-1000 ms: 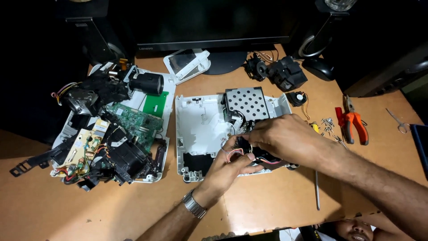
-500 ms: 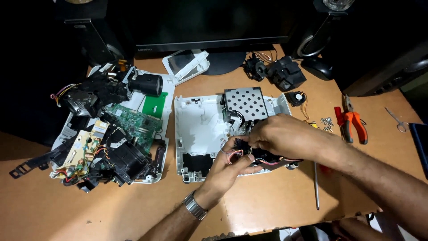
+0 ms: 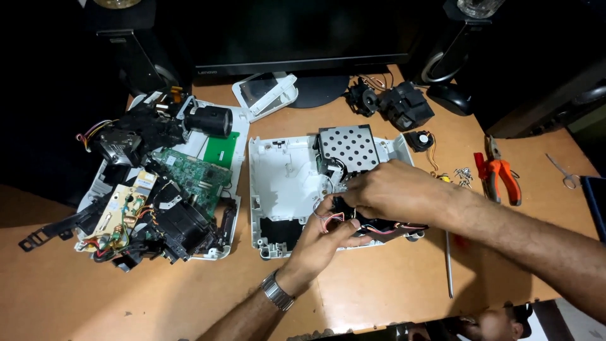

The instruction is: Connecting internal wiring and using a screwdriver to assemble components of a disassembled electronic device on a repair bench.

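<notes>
A white plastic device shell [image 3: 284,183] lies open in the middle of the wooden table, with a perforated metal box [image 3: 348,146] in its far right corner. My left hand [image 3: 325,237] and my right hand [image 3: 391,191] meet over the shell's near right part. Both grip a black part with red and white wires [image 3: 379,226]. The fingers hide most of that part. A metal watch [image 3: 278,291] is on my left wrist.
At left lies a heap of removed parts: a green circuit board [image 3: 192,172], a black lens unit [image 3: 208,120], a yellow board [image 3: 120,211]. Orange-handled pliers [image 3: 502,175], small screws [image 3: 464,175], a screwdriver [image 3: 448,262] and a small fan [image 3: 418,139] lie right. A monitor stand [image 3: 322,95] stands behind.
My right hand has shifted slightly left over the black part. My left hand's fingers have closed tighter beneath it. Nothing else has moved.
</notes>
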